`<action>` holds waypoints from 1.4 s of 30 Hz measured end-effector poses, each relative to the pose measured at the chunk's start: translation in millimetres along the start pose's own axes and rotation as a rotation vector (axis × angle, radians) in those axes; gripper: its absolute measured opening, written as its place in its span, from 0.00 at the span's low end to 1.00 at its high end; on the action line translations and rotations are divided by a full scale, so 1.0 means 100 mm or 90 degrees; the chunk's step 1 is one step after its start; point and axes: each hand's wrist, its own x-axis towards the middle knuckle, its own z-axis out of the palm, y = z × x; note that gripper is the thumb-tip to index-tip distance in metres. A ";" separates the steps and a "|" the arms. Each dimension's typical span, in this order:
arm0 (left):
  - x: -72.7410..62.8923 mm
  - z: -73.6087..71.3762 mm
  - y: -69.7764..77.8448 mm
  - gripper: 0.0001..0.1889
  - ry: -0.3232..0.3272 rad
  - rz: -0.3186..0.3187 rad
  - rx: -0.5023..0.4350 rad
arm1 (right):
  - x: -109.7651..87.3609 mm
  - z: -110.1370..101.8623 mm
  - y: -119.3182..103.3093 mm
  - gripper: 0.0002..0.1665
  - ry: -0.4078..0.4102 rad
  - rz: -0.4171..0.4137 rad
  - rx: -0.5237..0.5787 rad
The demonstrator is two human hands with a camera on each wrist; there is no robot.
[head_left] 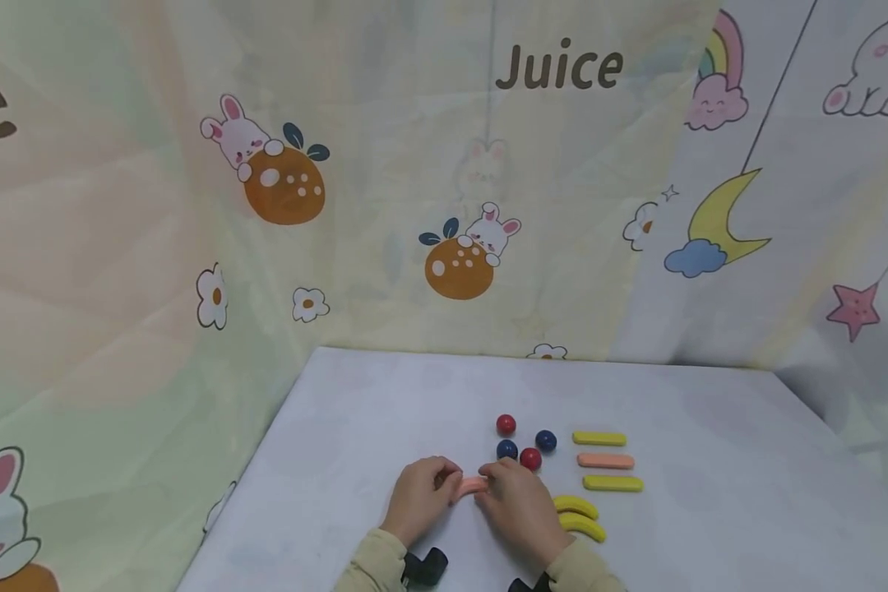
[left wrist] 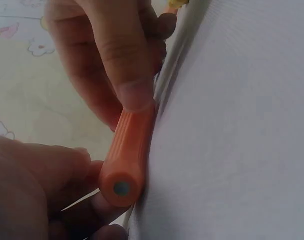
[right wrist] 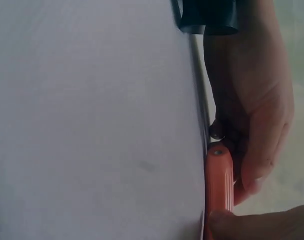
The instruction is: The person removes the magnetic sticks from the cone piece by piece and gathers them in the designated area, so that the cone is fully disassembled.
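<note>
Between both hands is a ribbed orange magnetic stick (left wrist: 129, 145), slightly curved, with a round metal disc in its end; in the head view the stick (head_left: 474, 485) looks pale orange. My right hand (head_left: 521, 503) pinches its right part, the thumb (left wrist: 134, 95) lying on top. At the other end my left hand (head_left: 423, 495) holds it with curled fingertips, some of them running behind and below the stick. From the right wrist, the left hand (right wrist: 259, 120) shows beyond the end of the stick (right wrist: 219, 180). Just past the right fingers lie two red balls (head_left: 506, 424) and two blue balls (head_left: 546, 441).
Right of the balls, two straight yellow sticks (head_left: 599, 438) and one orange stick (head_left: 605, 461) lie in parallel rows. Two curved yellow sticks (head_left: 579, 526) rest beside the right hand. The white table (head_left: 385, 411) meets a printed cloth backdrop (head_left: 385, 123).
</note>
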 end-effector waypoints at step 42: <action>-0.03 -0.01 -0.02 0.05 0.027 -0.027 -0.032 | -1.03 -0.49 0.85 0.32 0.005 0.264 0.029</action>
